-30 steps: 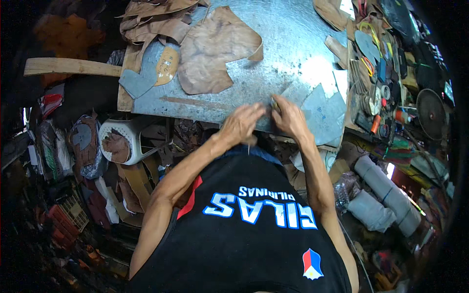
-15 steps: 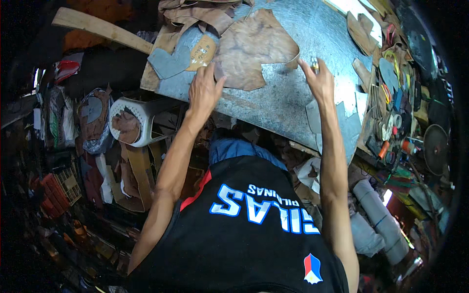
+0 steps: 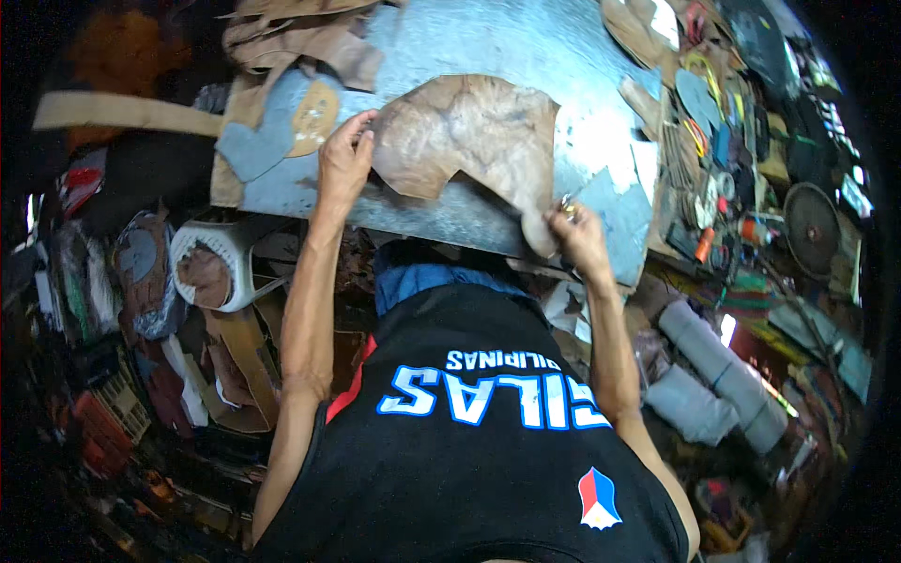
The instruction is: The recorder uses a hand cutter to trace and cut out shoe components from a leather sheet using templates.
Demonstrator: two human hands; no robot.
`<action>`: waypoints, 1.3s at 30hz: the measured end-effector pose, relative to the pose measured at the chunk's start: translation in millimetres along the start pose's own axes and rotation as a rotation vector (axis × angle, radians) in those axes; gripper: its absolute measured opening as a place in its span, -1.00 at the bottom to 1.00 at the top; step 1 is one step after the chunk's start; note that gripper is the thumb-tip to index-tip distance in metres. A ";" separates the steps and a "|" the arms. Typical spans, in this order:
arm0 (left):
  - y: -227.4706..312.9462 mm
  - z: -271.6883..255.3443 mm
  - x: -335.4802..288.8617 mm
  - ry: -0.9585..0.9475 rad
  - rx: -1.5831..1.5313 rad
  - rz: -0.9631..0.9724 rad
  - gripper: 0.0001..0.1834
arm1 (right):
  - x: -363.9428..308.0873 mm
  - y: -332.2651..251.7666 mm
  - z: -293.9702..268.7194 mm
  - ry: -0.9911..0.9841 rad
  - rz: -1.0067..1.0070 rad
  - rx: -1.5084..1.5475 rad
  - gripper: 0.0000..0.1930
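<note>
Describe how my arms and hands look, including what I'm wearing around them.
The left arm and right arm are bare of sleeves; the left hand and right hand wear no gloves. The sleeveless black jersey has a red side strip on the left, blue-edged white lettering and a red, blue and white shield emblem.

Small shiny object (image 3: 567, 208) in my right hand (image 3: 582, 235) too indistinct to identify, brown leather piece (image 3: 469, 131) blurred, leather stack (image 3: 305, 45) and metal-topped table (image 3: 511, 38) cut off above, my black shirt (image 3: 469, 479) cut off below.
</note>
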State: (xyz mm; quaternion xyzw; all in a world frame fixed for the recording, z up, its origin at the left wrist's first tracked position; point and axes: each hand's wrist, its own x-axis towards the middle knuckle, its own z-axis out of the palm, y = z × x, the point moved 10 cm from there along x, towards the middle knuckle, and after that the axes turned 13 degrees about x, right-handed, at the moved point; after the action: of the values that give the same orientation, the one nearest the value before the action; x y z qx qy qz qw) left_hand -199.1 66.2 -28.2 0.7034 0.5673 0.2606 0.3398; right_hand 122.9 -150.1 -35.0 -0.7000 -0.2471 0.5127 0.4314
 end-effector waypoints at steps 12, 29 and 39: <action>48.9 62.6 20.1 -0.073 0.500 0.283 -0.68 | -42.0 45.4 14.2 0.102 0.099 -0.189 -0.75; 119.7 212.5 -105.2 -0.444 0.728 0.715 -0.31 | -38.4 50.6 -0.7 -0.025 0.142 -0.154 -0.79; 101.2 65.7 -60.3 -0.045 0.432 0.613 -0.74 | -25.8 -8.6 -35.2 0.159 -0.214 -0.945 -0.38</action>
State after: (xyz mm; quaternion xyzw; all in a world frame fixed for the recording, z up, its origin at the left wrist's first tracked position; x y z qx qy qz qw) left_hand -100.2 -17.3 9.6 0.9017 0.3646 0.2090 0.1019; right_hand 147.4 -178.5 -11.0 -0.8268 -0.4895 0.2422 0.1346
